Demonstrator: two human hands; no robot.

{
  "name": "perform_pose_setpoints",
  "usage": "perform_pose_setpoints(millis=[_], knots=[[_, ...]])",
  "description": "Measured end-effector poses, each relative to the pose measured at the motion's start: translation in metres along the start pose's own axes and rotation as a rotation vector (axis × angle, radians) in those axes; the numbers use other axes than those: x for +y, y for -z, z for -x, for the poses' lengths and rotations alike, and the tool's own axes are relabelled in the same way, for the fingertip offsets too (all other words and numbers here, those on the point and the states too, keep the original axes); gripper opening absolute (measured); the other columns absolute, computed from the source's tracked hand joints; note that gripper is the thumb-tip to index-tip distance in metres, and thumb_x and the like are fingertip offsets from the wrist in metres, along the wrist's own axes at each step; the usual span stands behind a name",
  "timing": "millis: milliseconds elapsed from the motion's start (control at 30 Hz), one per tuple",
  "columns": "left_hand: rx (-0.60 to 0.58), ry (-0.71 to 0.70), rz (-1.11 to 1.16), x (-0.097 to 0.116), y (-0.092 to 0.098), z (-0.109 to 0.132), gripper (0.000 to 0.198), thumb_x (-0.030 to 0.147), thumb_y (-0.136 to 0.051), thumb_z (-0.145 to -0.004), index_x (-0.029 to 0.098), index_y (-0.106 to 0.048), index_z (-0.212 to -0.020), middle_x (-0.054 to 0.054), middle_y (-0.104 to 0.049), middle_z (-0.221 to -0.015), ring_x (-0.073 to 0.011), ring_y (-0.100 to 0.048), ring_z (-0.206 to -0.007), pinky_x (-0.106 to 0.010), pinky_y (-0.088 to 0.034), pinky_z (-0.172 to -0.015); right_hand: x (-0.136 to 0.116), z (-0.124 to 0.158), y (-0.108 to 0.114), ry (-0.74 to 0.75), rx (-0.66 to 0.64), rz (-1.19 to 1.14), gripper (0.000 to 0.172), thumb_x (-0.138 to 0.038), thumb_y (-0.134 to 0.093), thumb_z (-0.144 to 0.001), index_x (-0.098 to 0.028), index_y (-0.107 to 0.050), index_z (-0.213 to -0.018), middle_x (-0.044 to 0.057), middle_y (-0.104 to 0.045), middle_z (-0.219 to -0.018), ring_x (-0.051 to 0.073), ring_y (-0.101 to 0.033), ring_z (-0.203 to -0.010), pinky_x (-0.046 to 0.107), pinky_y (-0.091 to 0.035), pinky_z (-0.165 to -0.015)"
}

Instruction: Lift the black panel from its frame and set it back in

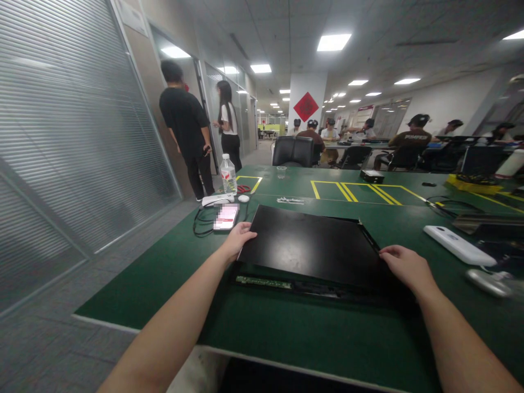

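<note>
A flat black display panel (pixel 311 245) is held tilted over the table, its near edge raised. My left hand (pixel 239 240) grips its left edge, thumb on top and fingers underneath. At the right edge, my right hand (pixel 403 262) pinches the panel between thumb and fingers. Beneath it lies a dark frame, partly covered; along the frame's near side shows a green circuit board strip (pixel 264 283). A thin dark rim of that frame also shows past the panel's far right corner.
On the green table (pixel 164 284) stand a water bottle (pixel 228 174), a phone (pixel 226 216) with cables, red-handled scissors (pixel 244 189) and a plastic cup (pixel 281 172). To the right lie a white power bank (pixel 458 244) and a silver mouse-like object (pixel 489 282). Several people are beyond.
</note>
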State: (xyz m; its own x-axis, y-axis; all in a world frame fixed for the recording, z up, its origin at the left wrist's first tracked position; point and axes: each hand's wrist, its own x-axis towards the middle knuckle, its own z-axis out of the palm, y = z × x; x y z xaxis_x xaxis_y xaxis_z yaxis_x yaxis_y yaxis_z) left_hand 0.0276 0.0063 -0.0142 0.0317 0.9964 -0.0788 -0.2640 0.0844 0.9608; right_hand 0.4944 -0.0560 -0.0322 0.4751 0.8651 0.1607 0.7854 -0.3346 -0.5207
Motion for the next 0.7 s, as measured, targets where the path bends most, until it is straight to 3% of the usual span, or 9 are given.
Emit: perform_pose_setpoints(millis=[467,700], knots=[[0.023,-0.008,-0.017,0.0032,0.0005,0.0006,0.048,0.013,-0.088,-0.06,0.018,-0.06,-0.099,-0.004,-0.078,-0.083,-0.0192,-0.074,-0.072,-0.033,-0.059,-0.077,0.0005,-0.0051,0.0017,-0.088,-0.018,-0.042,0.025,-0.04,-0.06,-0.073,-0.023,-0.076,-0.081,0.008,-0.074,-0.076,0.027,-0.068,-0.073,0.037,-0.048,-0.069],[0.082,-0.125,-0.137,0.0052,0.0064,-0.0032,0.046,0.018,-0.093,-0.056,0.016,-0.072,-0.097,-0.009,-0.078,-0.097,-0.0271,-0.073,-0.102,-0.042,-0.053,-0.101,-0.0028,-0.0015,0.0032,-0.076,-0.009,-0.044,0.021,-0.038,-0.061,-0.073,-0.024,-0.076,-0.08,0.007,-0.074,-0.076,0.028,-0.068,-0.077,0.037,-0.048,-0.071]])
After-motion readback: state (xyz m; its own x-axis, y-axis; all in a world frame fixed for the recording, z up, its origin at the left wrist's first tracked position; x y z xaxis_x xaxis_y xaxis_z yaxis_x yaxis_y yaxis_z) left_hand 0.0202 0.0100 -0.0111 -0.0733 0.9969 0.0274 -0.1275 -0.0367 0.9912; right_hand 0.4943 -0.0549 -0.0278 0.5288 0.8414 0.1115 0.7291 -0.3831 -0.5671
